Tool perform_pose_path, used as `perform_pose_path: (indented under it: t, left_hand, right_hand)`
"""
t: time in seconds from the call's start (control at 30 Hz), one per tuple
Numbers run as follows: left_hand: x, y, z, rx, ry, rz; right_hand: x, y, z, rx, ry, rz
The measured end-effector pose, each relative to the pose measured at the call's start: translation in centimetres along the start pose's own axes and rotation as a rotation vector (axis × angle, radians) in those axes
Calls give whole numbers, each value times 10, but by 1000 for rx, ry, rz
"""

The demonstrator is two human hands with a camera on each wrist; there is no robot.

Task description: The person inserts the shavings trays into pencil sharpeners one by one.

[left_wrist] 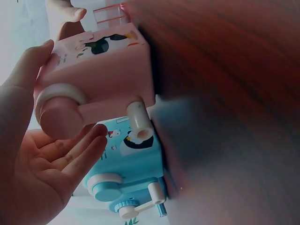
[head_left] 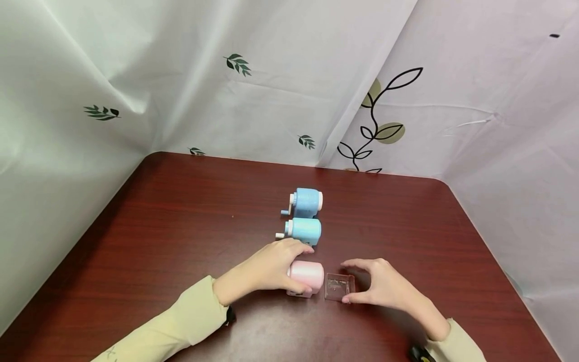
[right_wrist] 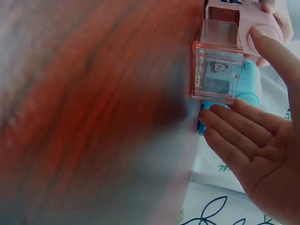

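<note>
A pink crank pencil sharpener (head_left: pixel 307 274) stands on the table, its white crank handle (left_wrist: pixel 139 121) showing in the left wrist view. My left hand (head_left: pixel 278 266) is around it, thumb against the near side. The other fingers stretch past its far side, with a gap in the head view. Just right of the sharpener sits a clear plastic shavings drawer (head_left: pixel 338 287), by the sharpener's open slot in the right wrist view. My right hand (head_left: pixel 384 284) spreads around the drawer, thumb tip at its near corner, fingers extended beyond the far side (right_wrist: pixel 248 136).
Behind the pink sharpener stand a light-blue sharpener (head_left: pixel 305 230) and a darker blue sharpener (head_left: pixel 307 202), cranks to the left. The dark red wooden table (head_left: pixel 181 216) is bordered by white curtains (head_left: pixel 271 100) with leaf prints.
</note>
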State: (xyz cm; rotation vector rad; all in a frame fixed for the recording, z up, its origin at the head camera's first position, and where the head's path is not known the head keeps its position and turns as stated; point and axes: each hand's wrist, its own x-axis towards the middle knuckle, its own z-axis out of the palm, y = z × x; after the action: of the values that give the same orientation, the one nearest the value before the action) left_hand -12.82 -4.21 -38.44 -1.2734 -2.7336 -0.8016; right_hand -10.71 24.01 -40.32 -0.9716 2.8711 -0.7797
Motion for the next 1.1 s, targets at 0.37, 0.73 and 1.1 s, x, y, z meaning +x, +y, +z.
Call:
perform_pose_path:
  t: [0.37,0.73,1.1]
  left_hand:
    - [-1,3,9,13,-59,6]
    - [-1,1,13,19,-40,43]
    - [-1,2,13,26,-30,53]
  right_hand:
    - [-6,0,4,-21,-17,0]
    - [-7,2,7,-6,-1,-20]
    - [-1,-4,10,37,-13,-29]
